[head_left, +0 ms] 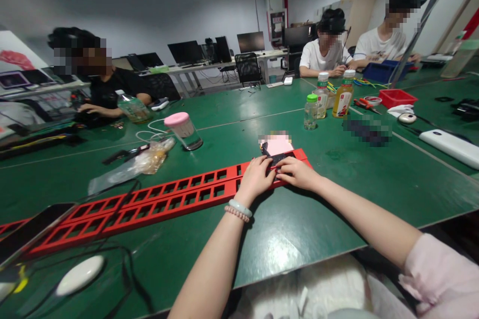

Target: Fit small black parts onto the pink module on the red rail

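A long red plastic tray (168, 202) with several rectangular slots lies across the green table (292, 229). My left hand (256, 177) rests on its right end, fingers curled down onto it. My right hand (297, 172) meets it from the right, fingers pressed on a small black part (277, 159) seated in the tray's end. Just behind the hands lies a pink card (277, 144). Two bead bracelets circle my left wrist.
A pink-lidded clear jar (183, 130), a plastic bag (138, 164), bottles (342, 97), a red bin (397, 97) and a white device (451, 145) stand on the table. A white mouse (79, 275) with cables lies at front left. Three other people sit along the far sides.
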### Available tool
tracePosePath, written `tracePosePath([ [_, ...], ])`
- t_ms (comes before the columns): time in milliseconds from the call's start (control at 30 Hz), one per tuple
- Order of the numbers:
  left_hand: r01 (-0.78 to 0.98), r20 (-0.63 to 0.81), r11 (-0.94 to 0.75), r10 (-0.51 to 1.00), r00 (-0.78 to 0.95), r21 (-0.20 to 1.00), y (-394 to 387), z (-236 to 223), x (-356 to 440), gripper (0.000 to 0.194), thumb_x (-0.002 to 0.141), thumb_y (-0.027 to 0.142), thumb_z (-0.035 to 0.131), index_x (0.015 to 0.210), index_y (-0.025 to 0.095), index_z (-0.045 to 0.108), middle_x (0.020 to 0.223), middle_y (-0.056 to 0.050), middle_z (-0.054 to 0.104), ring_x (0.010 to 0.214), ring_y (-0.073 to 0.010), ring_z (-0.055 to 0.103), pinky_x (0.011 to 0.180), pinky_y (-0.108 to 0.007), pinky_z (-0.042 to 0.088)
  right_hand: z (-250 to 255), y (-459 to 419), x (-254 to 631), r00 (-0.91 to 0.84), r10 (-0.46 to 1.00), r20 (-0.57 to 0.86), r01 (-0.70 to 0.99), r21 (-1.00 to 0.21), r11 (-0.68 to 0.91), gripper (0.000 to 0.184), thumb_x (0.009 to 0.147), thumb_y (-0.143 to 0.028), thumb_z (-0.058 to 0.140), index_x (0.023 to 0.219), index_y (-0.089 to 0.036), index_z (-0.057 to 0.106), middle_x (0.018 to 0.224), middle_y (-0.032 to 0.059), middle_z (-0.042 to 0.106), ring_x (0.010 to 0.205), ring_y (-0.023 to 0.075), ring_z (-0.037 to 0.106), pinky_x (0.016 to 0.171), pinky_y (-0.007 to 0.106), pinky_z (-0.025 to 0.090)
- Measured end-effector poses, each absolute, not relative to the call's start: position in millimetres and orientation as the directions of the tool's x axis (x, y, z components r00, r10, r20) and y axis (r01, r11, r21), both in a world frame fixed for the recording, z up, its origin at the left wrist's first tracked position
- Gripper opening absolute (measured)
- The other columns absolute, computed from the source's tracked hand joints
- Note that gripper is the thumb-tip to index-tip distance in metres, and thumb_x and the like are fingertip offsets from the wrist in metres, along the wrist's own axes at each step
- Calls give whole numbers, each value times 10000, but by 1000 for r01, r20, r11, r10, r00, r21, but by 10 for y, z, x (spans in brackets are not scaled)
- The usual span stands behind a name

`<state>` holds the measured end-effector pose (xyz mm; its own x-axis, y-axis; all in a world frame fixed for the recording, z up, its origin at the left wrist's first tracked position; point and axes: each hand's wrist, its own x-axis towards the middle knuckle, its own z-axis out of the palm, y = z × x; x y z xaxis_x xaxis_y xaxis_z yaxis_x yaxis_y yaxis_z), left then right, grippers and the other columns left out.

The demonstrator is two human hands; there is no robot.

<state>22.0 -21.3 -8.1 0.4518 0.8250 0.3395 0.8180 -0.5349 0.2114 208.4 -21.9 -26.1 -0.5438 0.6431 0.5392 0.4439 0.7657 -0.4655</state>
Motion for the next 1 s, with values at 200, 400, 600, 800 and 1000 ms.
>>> tracePosePath([
  [200,822,347,-531,825,446,206,-239,-83,194,376,877,353,464,1192,169,557,1265,-112,535,1170,-238,488,1036,-408,342,-299,-241,2052,-518,650,555,457,-463,759,165,854,-242,552,830,-170,698,1006,94,638,953,188,578,870,349,478],
  [400,817,369,-544,811,453,192,-250,-105,122,371,893,351,438,1194,166,551,1260,-118,536,1167,-234,494,1023,-411,361,-280,-229,1986,-432,677,596,471,-491,733,184,845,-200,538,957,-174,681,1023,89,633,972,178,576,886,321,469],
  [600,817,387,-539,811,438,204,-306,-96,99,354,871,316,469,1183,174,555,1243,-109,546,1161,-232,494,1009,-407,381,-157,5,1903,-344,783,519,596,-523,609,276,832,-176,514,1077,-159,639,1043,108,640,991,194,580,897,324,444],
  [800,820,361,-521,831,424,235,-333,-79,94,371,854,315,483,1189,174,554,1261,-111,536,1158,-234,498,1026,-402,366,-223,399,1688,-316,872,374,698,-531,480,362,794,-192,537,1146,-143,609,1050,117,646,940,200,595,846,295,443],
  [1000,807,353,-531,830,432,258,-348,-60,93,377,850,295,475,1207,191,540,1263,-96,532,1172,-231,481,1032,-396,356,-285,585,1550,-336,856,394,683,-523,509,310,836,-214,496,1106,-157,639,1009,104,648,933,188,583,852,287,426],
])
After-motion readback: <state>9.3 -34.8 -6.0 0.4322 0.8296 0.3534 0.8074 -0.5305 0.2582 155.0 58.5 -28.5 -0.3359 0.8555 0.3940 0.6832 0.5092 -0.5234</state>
